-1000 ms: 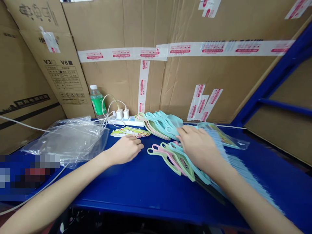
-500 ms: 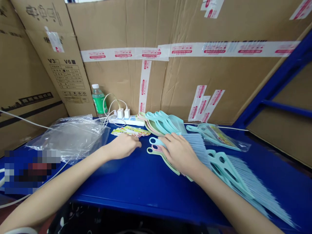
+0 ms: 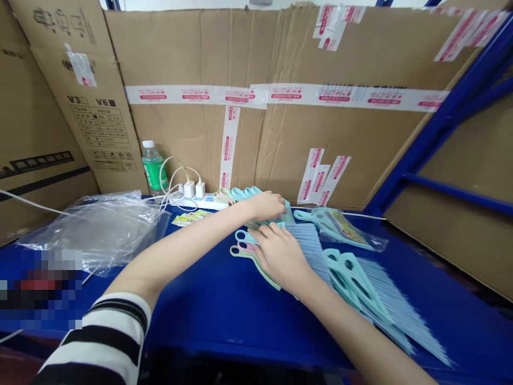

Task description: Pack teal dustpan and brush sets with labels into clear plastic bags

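My left hand (image 3: pixel 267 206) is reaching across to the row of turquoise dustpans (image 3: pixel 289 216) at the back. Its fingers are curled at the edge of a dustpan, with the fingertips partly hidden. Just in front, my right hand (image 3: pixel 281 254) is closed over the handles of several hand brushes. A blue brush (image 3: pixel 306 235) lies uppermost there, its pale bristles pointing right. Beneath my palm, a pink handle (image 3: pixel 245 246) and a green handle (image 3: pixel 256 262) stick out to the left. More turquoise brushes (image 3: pixel 363 283) lie to the right of my right wrist.
A bagged dustpan set (image 3: pixel 340 227) lies at the back right. Printed cards (image 3: pixel 188 218), a power strip (image 3: pixel 210 203) with chargers and a green-labelled bottle (image 3: pixel 154 170) are at the back left. Clear plastic bags (image 3: pixel 108 227) cover the left side. Cardboard (image 3: pixel 192 53) walls the blue table (image 3: pixel 200 315).
My left hand has moved right and away from me, from beside the cards to the dustpans. My right hand stays on the brushes. The view has shifted slightly.
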Tool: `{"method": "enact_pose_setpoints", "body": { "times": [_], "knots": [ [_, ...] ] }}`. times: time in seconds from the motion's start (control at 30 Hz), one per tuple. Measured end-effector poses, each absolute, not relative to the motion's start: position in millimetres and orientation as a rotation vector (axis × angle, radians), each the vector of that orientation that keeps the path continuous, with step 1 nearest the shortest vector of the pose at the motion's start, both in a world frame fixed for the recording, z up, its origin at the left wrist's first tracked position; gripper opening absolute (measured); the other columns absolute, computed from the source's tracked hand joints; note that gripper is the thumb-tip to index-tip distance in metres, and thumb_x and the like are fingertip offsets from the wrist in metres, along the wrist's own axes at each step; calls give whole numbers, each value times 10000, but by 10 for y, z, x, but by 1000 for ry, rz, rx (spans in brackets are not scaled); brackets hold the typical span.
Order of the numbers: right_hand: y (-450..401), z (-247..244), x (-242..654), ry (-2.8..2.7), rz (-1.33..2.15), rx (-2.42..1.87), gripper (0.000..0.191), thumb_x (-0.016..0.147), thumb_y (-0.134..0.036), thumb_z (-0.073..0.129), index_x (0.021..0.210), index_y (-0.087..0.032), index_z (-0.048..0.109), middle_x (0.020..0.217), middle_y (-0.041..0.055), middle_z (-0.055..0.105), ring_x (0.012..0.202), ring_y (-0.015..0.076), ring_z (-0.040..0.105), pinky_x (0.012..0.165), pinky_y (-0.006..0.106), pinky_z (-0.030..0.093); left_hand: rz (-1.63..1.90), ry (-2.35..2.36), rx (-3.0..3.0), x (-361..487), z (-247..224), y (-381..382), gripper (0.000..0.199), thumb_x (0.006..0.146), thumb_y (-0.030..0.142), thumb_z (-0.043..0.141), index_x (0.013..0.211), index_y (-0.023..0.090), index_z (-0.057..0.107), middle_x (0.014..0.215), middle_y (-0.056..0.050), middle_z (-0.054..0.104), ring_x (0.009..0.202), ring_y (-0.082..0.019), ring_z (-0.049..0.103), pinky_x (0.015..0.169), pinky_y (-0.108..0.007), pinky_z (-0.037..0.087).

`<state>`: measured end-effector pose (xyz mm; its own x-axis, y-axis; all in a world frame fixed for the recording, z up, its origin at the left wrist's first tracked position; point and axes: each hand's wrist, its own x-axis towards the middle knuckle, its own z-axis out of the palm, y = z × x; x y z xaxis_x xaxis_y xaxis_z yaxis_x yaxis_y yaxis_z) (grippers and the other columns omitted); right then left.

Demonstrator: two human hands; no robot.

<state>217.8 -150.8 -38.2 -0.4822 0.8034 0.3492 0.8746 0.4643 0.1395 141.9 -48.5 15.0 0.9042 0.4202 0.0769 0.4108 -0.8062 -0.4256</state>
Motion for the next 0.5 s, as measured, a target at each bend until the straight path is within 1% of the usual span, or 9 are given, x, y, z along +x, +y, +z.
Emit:
{"method": "enact_pose_setpoints", "body": {
  "times": [0.07, 0.13, 0.17, 0.27, 0.4, 0.5],
  "knots": [
    [-1509, -381, 2176, -2483, -484, -1457, 346, 888, -133, 496, 1204, -152, 635, 1030, 108, 687, 985, 250, 565, 803, 353, 419, 62, -574, -2650, 1514, 130, -414, 137, 849, 135, 600, 882, 176, 726, 898, -66, 729, 848, -191, 661, 642, -258, 421],
    [-1508, -381, 2176, -2488, -526, -1461, 370, 891, -125, 487, 1236, -151, 617, 1027, 112, 685, 971, 252, 567, 783, 353, 420, 84, -553, -2662, 1562, 113, -384, 154, 835, 103, 598, 796, 178, 726, 801, -46, 726, 752, -171, 662, 592, -248, 398],
    [-1507, -381, 2178, -2490, -547, -1457, 379, 892, -121, 481, 1248, -146, 609, 1026, 116, 683, 965, 252, 567, 772, 353, 420, 89, -545, -2663, 1573, 109, -382, 172, 835, 85, 585, 780, 174, 722, 785, -43, 722, 729, -166, 660, 577, -247, 389],
    [-1510, -386, 2184, -2484, -604, -1438, 394, 893, -112, 465, 1265, -132, 594, 995, 126, 679, 942, 252, 563, 742, 348, 416, 94, -523, -2652, 1568, 121, -405, 197, 846, 50, 548, 796, 153, 707, 813, -55, 718, 736, -171, 661, 575, -252, 386],
    [-1525, -389, 2188, -2482, -637, -1423, 398, 900, -111, 446, 1271, -133, 587, 953, 128, 678, 920, 250, 561, 729, 345, 414, 75, -506, -2612, 1464, 188, -472, 200, 863, 29, 517, 831, 128, 688, 839, -78, 704, 796, -191, 659, 657, -280, 421],
    [-1540, -384, 2183, -2499, -628, -1427, 393, 910, -108, 438, 1273, -142, 587, 977, 125, 682, 931, 247, 564, 734, 343, 417, 17, -518, -2502, 1280, 265, -564, 185, 863, 25, 521, 810, 119, 672, 811, -80, 683, 796, -197, 647, 698, -304, 433]
  ]
}}
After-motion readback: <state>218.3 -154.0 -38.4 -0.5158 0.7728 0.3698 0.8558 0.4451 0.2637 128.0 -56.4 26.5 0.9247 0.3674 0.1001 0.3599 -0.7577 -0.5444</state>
